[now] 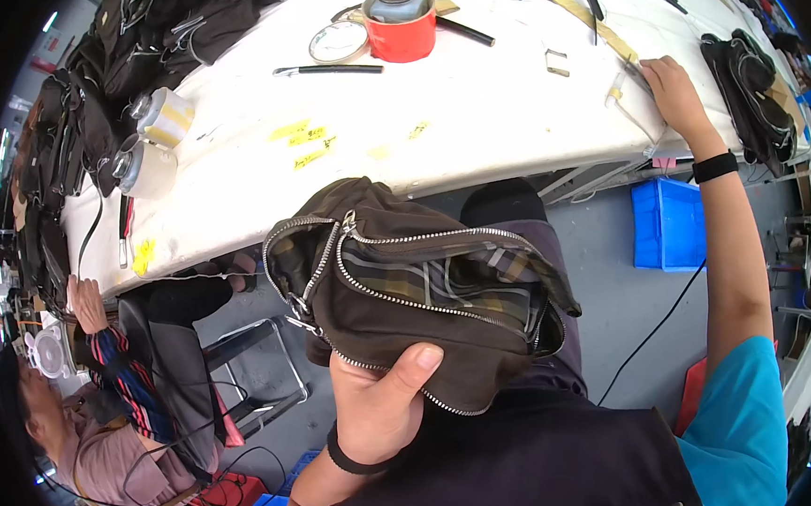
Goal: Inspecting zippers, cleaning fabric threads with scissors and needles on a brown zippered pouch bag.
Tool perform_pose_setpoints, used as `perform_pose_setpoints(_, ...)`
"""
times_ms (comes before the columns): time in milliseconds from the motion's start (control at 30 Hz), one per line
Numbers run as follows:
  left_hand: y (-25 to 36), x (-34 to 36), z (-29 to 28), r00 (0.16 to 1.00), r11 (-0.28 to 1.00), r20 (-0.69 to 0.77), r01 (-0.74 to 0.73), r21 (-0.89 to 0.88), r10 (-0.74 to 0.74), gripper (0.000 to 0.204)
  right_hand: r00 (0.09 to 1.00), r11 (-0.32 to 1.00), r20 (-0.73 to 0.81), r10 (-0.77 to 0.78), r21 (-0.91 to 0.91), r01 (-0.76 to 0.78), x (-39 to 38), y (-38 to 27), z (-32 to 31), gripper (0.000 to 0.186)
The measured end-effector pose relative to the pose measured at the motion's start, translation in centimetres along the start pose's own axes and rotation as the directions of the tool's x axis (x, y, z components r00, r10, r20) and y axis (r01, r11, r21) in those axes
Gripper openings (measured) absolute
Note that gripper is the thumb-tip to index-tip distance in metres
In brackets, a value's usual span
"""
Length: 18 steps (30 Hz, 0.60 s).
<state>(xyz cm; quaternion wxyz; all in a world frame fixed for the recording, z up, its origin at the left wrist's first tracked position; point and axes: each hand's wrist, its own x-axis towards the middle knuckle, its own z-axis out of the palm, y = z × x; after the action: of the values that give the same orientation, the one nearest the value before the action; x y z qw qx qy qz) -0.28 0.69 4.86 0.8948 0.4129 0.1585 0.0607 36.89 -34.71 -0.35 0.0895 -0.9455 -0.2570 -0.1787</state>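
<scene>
My left hand (376, 401) grips a dark brown fabric bag (390, 337) from the front, thumb against its lower panel. The bag's metal zippers run open round a plaid lining (451, 275). My right hand (671, 93) is stretched out to the right part of the table, fingers curled round something small and greyish that I cannot make out, at the end of a tan strip (591, 22). A small clear tool (616, 89) with a thin tube or cord lies just beside those fingers.
White table (487, 155) carries dark bag piles (158, 19) (745, 98), red container (397, 41), tape roll (335, 43), pale cans (156, 123), pens (324, 71). A co-worker (105, 448) sits at left by a folding stool (267, 356). A blue crate (661, 224) and cables are below.
</scene>
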Motion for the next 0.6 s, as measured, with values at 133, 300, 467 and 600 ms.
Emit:
perform_pose_setpoints(133,0.1,0.2,0.4,1.000,0.999,-0.005,0.008,-0.031,-0.008,0.037,0.993,0.995,0.069,0.096,0.001,-0.096,-0.3,-1.7,-0.1,0.027)
perform_pose_setpoints(300,0.1,-0.2,-0.4,0.999,0.999,0.037,0.037,0.018,-0.038,0.046,0.981,0.973,0.100,0.163,0.149,-0.177,-0.6,-3.2,-0.8,0.023)
perform_pose_setpoints(467,0.1,0.0,-0.3,0.996,0.996,0.036,0.078,-0.046,-0.077,0.047,0.943,0.892,-0.192,0.273,0.417,-0.174,-2.7,-6.0,-2.4,0.016)
perform_pose_setpoints(600,0.1,-0.2,-0.4,0.996,0.997,0.027,0.080,-0.020,-0.079,0.047,0.964,0.655,0.004,0.266,0.733,-0.184,-6.8,-16.4,-7.6,0.019)
